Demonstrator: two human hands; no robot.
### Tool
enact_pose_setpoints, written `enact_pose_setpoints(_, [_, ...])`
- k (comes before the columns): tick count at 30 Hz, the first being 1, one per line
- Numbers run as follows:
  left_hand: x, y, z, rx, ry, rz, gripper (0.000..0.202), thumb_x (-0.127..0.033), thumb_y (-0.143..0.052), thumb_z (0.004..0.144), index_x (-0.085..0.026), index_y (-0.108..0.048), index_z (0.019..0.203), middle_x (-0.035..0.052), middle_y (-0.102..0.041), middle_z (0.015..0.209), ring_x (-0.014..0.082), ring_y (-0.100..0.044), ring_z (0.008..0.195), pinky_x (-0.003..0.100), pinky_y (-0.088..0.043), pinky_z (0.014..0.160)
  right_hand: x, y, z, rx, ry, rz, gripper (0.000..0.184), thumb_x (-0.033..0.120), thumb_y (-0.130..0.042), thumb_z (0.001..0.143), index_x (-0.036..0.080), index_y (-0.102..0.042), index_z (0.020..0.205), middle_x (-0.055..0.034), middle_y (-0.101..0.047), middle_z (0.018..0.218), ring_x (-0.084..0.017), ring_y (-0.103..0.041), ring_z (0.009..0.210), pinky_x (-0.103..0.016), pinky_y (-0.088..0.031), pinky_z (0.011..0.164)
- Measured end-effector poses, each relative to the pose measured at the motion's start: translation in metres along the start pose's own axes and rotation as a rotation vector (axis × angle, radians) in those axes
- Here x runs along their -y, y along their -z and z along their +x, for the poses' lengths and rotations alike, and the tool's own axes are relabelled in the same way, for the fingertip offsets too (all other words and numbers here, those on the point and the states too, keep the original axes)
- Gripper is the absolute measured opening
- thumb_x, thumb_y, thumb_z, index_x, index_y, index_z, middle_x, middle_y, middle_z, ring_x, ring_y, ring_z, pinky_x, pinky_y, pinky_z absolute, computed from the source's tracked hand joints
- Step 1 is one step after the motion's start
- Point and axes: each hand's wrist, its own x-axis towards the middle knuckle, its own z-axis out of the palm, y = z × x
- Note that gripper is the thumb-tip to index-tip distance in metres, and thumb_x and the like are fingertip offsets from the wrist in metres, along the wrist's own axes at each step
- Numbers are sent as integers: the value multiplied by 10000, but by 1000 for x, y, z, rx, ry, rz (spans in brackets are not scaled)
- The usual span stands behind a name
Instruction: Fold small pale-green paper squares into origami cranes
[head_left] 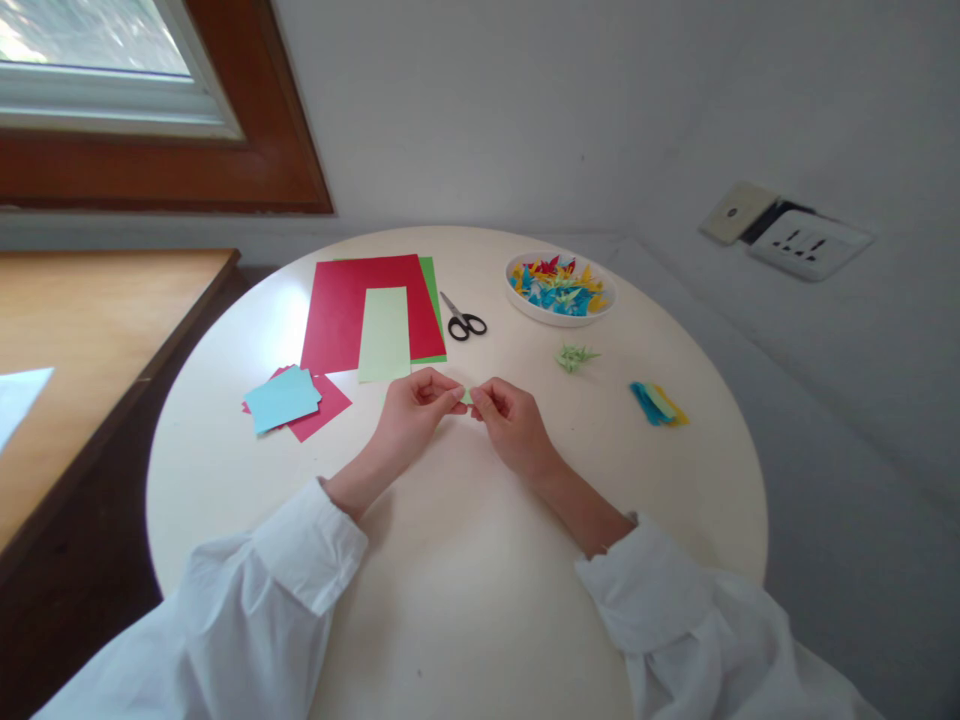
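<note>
Between the fingertips of my left hand (422, 402) and my right hand (514, 418) is a small piece of light green paper (466, 397), pinched from both sides above the table. Most of the paper is hidden by the fingers, so its folded shape is unclear. Just beyond my left hand lies a pale green paper strip (385, 335) on top of a red sheet (334, 310). Black-handled scissors (466, 324) rest behind my hands, blades partly apart. To the right of them sits a small heap of light green folded paper pieces (576, 358).
A white dish (561, 319) full of colourful folded paper stands at the back right of the round table (450, 600). Light blue cards (283, 400) over pink ones lie at left. Blue and yellow paper strips (654, 404) are at right. A wooden surface (97, 330) adjoins left.
</note>
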Motion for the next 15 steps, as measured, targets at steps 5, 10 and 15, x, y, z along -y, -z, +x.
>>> enact_pose_setpoints(5, [-1, 0, -1, 16, -5, -3, 179, -285, -689, 636, -135, -592, 651, 10, -615, 615, 140, -609, 604, 286, -492, 617, 3, 2, 1, 19, 6, 41, 279, 367, -507, 788, 184, -530, 578, 15, -544, 535, -109, -488, 518, -245, -389, 519])
enact_pose_setpoints(10, [0, 0, 1, -28, 26, -63, 181, -258, -689, 629, -120, -632, 732, 20, -637, 678, 145, -627, 630, 315, -512, 679, -1, 1, 2, 0, -33, 93, 254, 370, -532, 782, 174, -614, 644, -2, -608, 590, -120, -553, 562, -251, -450, 546])
enact_pose_setpoints(15, [4, 3, 5, -107, 59, -144, 163, -238, -696, 633, -112, -638, 718, 12, -632, 704, 117, -622, 648, 318, -513, 758, -4, 2, 3, -83, 16, 188, 258, 320, -644, 710, 196, -651, 936, -48, -674, 902, -164, -632, 816, -296, -527, 700])
